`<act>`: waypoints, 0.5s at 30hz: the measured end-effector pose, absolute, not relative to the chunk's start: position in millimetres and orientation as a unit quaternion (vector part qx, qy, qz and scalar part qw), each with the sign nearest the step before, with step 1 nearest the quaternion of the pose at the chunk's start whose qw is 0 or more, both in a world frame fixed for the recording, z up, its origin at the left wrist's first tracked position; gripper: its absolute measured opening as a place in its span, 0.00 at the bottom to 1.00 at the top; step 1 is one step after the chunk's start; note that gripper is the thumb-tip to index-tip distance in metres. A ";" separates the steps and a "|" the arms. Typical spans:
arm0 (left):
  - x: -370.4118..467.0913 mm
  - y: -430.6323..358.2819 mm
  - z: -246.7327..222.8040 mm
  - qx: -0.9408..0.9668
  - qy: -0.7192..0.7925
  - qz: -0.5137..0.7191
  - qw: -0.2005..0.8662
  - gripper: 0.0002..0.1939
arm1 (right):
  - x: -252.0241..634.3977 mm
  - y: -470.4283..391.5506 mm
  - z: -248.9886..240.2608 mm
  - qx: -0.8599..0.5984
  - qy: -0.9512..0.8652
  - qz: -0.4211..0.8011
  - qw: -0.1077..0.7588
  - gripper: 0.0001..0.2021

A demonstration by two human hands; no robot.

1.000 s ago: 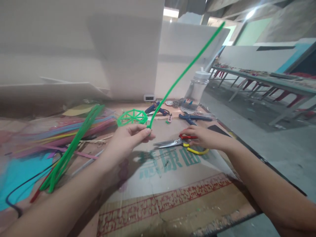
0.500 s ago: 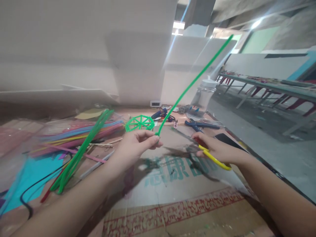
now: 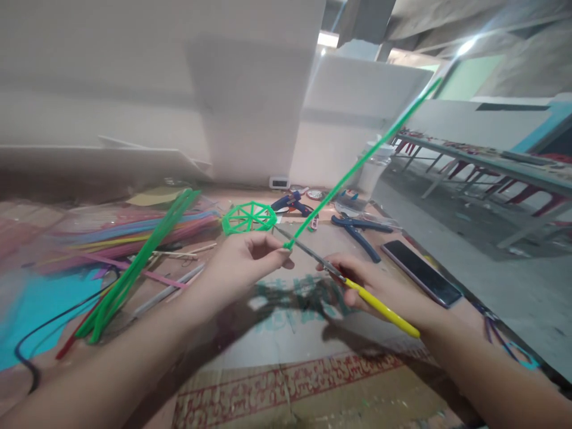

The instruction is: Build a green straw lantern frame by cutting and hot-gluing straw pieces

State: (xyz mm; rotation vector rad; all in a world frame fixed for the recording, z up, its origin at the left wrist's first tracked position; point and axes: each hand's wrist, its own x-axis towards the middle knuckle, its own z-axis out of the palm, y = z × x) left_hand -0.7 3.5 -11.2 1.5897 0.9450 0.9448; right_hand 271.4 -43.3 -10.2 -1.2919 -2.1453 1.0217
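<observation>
Between thumb and fingertips, my left hand (image 3: 250,259) pinches the lower end of a long green pipe cleaner (image 3: 357,170), which slants up to the right. A small bent or twisted bit shows at the pinched end. My right hand (image 3: 357,277) grips yellow-handled scissors (image 3: 379,307). Their blades point up and left and meet the pipe cleaner just above my left fingertips; whether they have cut into it I cannot tell. Behind my left hand lies a green spoked octagonal frame (image 3: 250,218). A bundle of green pipe cleaners (image 3: 138,268) lies left of my left wrist.
Blue-handled pliers (image 3: 357,226) and a phone (image 3: 420,271) lie at right. A glue gun (image 3: 295,202), a small digital display (image 3: 279,183) and a clear bottle (image 3: 375,170) stand or lie at the back. Coloured pipe cleaners (image 3: 179,229) and blue sheet (image 3: 44,316) are at left.
My right hand has moved left and turned the scissors, bringing the blades to the pipe cleaner's lower end. The pipe cleaner leans further right. The view has shifted slightly, showing the whole phone.
</observation>
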 end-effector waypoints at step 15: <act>0.9 -1.7 -12.9 0.685 0.388 0.364 0.498 0.05 | 259.6 -51.3 -7.6 -0.447 -0.750 0.431 0.229 0.41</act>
